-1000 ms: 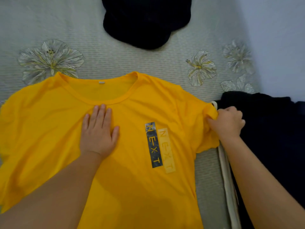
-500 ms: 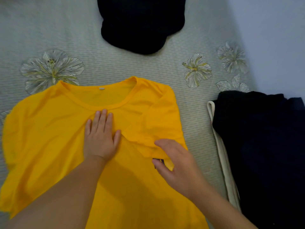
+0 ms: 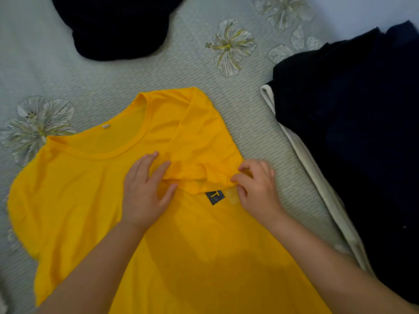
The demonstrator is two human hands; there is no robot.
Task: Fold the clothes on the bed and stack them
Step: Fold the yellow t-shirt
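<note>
**Head view: right sleeve folded in on the yellow shirt**

The yellow T-shirt (image 3: 95, 200) lies face up on the bed (image 3: 249, 114), neckline toward the far side. Its right sleeve (image 3: 199, 141) is turned inward over the chest, covering most of the printed logo (image 3: 215, 196). The left hand (image 3: 145, 191) lies flat on the chest with straight, spread fingers, pressing at the inner edge of the flap. The right hand (image 3: 256, 186) has its fingers curled, pinching the folded edge at the shirt's side.

The step in hand looks like the first side fold. The next move likely calls for creasing that edge straight down the body, then bringing the opposite sleeve in the same way (it is spread flat for now).

A dark pile (image 3: 353, 141) on a pale cloth (image 3: 317, 189) sits just to the right, probably the stack. Another dark garment (image 3: 118, 26) lies at the far edge, cut off by the frame. The shirt's hem is out of view, and the forearms hide its lower middle.
</note>
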